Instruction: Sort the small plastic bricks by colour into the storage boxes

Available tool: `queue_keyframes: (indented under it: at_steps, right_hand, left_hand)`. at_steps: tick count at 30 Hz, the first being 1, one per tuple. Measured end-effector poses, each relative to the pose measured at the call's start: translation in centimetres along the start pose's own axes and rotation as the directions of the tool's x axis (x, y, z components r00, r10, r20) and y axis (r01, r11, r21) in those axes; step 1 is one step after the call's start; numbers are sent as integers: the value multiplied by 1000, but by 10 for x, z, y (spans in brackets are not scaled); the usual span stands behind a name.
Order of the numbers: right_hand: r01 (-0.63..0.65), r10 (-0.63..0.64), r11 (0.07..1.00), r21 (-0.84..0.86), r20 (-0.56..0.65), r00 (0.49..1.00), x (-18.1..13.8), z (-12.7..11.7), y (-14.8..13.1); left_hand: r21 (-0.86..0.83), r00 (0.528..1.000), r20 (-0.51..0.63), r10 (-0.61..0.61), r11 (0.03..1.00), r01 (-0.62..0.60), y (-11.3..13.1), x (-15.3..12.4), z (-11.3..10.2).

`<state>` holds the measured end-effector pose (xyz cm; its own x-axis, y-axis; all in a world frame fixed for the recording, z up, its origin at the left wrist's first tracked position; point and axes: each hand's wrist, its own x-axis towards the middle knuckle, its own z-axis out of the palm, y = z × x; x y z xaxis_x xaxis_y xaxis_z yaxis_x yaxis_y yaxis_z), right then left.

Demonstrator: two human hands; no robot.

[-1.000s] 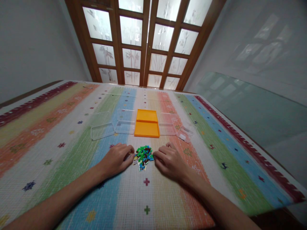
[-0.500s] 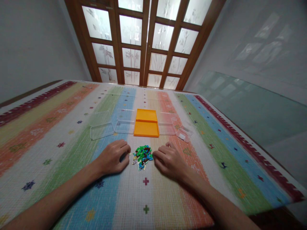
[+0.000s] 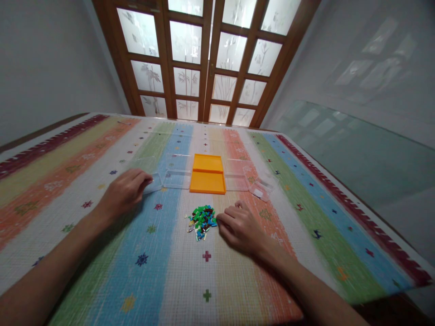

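A small heap of tiny building bricks (image 3: 203, 219), mostly green, with blue, brown and pale ones, lies on the striped tablecloth. My left hand (image 3: 127, 192) is over the leftmost clear plastic box (image 3: 155, 182), its fingertips pinched together above it; what they hold, if anything, is too small to see. My right hand (image 3: 239, 226) rests on the cloth at the heap's right edge. Its fingers are curled in, thumb and forefinger touching the outer bricks, and whatever is between them is hidden.
Beyond the heap stands an open orange box (image 3: 207, 182). Left of it sits another clear box (image 3: 176, 179). To its right are a clear box (image 3: 237, 182) and a smaller clear box (image 3: 260, 191) with something pale in it. Wooden glazed doors (image 3: 205, 59) close off the far side.
My left hand has moved from the left side of the heap outward and away from me, to the leftmost clear box. My right hand stays in place.
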<state>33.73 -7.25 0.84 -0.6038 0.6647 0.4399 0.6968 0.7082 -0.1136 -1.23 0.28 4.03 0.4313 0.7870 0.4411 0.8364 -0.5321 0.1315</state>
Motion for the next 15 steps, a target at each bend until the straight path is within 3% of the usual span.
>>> queue_keyframes:
  at_steps: [5,15]
  right_hand:
    - [16,-16,1000,-8,-18,1000,0,3,1]
    - [20,-21,1000,-18,-21,1000,-1,2,1]
  left_hand:
    - [54,992,74,-107,993,103,-22,-4,-1]
    - [54,971,101,-215,976,210,-33,-2,16]
